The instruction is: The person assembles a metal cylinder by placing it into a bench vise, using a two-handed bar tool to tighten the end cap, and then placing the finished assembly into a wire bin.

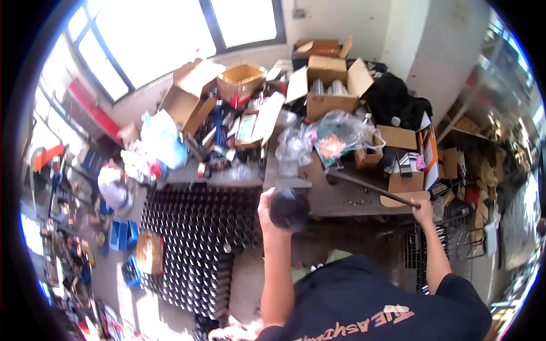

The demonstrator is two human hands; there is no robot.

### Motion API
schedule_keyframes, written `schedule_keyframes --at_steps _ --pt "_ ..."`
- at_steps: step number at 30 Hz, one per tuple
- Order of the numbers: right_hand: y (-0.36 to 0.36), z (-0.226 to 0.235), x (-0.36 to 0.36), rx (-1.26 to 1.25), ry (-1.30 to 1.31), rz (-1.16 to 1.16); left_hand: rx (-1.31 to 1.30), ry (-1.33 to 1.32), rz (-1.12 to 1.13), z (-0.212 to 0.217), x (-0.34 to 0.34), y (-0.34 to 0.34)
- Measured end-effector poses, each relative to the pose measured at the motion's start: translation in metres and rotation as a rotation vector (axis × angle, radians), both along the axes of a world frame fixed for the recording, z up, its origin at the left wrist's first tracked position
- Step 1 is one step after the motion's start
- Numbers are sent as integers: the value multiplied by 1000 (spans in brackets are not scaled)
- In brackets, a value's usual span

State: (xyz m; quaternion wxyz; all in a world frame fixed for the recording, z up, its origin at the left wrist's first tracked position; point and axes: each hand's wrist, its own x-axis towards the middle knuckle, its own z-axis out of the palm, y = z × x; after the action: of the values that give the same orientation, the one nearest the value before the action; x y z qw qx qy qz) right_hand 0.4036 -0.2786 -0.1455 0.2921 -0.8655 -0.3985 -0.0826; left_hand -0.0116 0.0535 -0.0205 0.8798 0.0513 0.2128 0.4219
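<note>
My left hand [265,211] is closed around a dark, round-ended cylinder [289,209], held up near the front edge of the workbench; motion blurs its outline. Out to the right, my right hand [422,212] grips one end of a long, thin dark rod [372,187]. The rod slants up and leftward over the bench, its far end close to a clear plastic bag [341,139]. It and the cylinder are apart. Small metal pieces [357,202] lie on the bench top below the rod.
Many black tubes [199,238] stand packed in rows left of my left arm. Open cardboard boxes [330,105] and clutter cover the back of the workbench [341,207]. Blue bins [123,234] sit on the floor at left. A wire rack [418,256] stands below my right hand.
</note>
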Motion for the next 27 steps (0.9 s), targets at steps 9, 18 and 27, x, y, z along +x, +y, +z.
schedule_keyframes --at_steps 9,18,27 --pt "20 -149 -148 -418 635 -112 475 -26 19 80 9 -65" --pt "97 -257 -141 -340 1310 -85 673 155 -21 89 26 -67" --pt "131 -213 -174 -436 1606 -105 452 -518 -185 59 24 -80"
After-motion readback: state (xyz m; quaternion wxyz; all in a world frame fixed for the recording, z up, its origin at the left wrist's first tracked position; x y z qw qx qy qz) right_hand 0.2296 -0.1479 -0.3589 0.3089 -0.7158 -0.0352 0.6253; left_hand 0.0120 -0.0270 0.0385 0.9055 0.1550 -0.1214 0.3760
